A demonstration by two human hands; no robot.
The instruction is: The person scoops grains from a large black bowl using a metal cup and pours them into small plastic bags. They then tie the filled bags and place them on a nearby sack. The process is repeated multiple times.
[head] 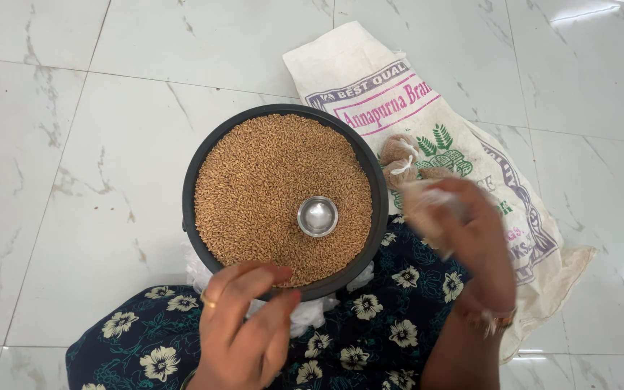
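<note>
Right hand [464,220]: blurred with motion at the basin's right edge, curled around a pale, crumpled bundle [427,209] (cloth or plastic, I cannot tell which); how tight the grip is does not show.
Left hand [247,325]: open and empty, fingers together and slightly bent, fingertips reaching the near rim of the basin [204,148]; a ring on one finger.
Grain [269,188]: brown kernels filling the round dark basin almost to the rim, straight ahead of the left hand.
Cup [318,216]: small steel cup sunk upright in the grain, right of centre, between the two hands (the left fingertips look a little nearer).
Pouches [399,153]: two small tied brown bundles just beyond the right hand, lying on the sack.
Sack [471,137]: printed white sack lying flat, long axis running from far centre to near right, partly under the basin.
Surface: white marble floor tiles [74,144], glossy with light streaks.
Near edge: dark floral cloth [370,325] across the person's lap.
</note>
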